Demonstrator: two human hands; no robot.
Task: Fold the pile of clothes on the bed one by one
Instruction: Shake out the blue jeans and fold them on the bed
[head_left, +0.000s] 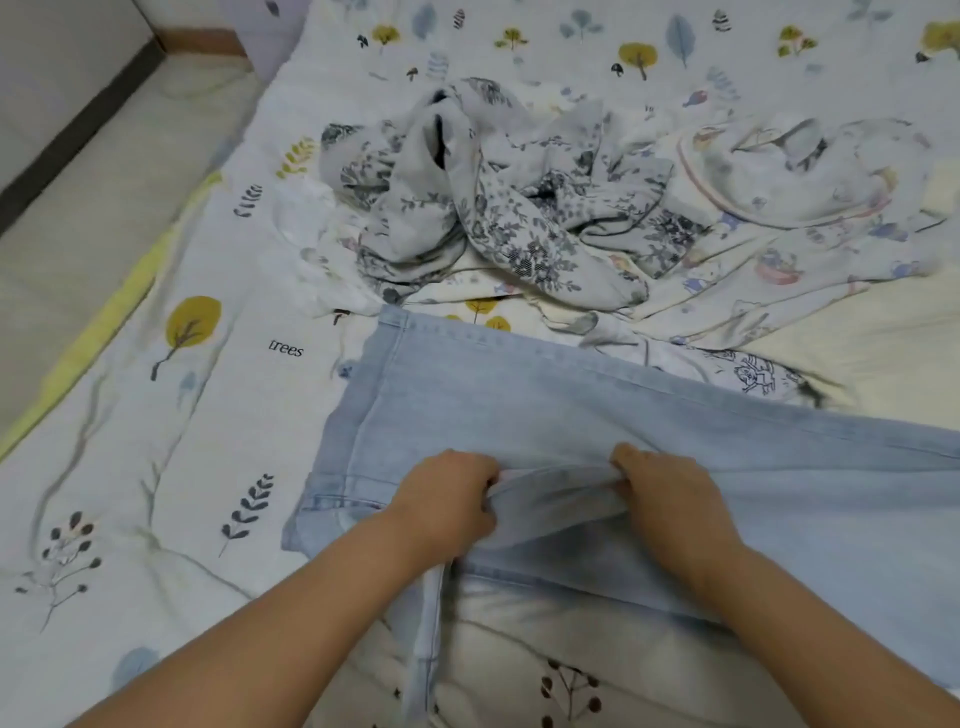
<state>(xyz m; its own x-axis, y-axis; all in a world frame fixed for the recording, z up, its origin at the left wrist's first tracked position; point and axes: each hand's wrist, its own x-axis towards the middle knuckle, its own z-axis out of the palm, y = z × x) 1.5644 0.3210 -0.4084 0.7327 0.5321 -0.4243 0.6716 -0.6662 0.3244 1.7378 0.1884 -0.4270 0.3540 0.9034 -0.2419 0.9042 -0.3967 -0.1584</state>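
Matt pale denim jeans (519, 395)

One legible text was recorded: the word "trees" (285, 347), in small dark lowercase italic letters, printed on the bed sheet (156, 467). It stood just to the right of a yellow tree motif (191, 325) on that sheet and just to the left of the far left corner of the light blue jeans (519, 405). A line-drawn cartoon print (753, 375) was seen on a white garment just beyond the jeans' far edge; any lettering there was too small and blurred to read. No brand, number or label was legible on the jeans or on the floral garment (493, 208) lying beyond them.
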